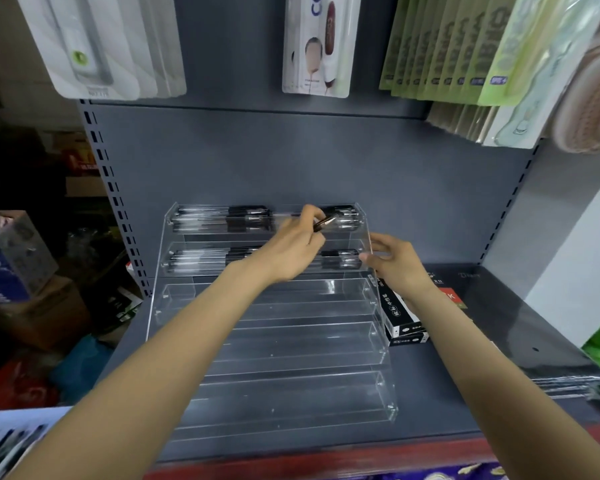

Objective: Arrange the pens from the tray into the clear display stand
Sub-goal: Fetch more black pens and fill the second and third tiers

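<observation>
Left hand [291, 251] pinches a black pen [324, 222] at 12 o'clock, over the top tier of the clear display stand [274, 344]; right hand [394, 263], fingers loosely curled, steadies the stand's side wall at 2 o'clock.

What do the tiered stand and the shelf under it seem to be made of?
Display stand: probably clear acrylic, glossy; the grey shelf shows through it and its edges catch light. Shelf: apparently painted metal, matt dark grey; the slotted upright at its left suggests shop racking, though the paint hides the base material.
</observation>
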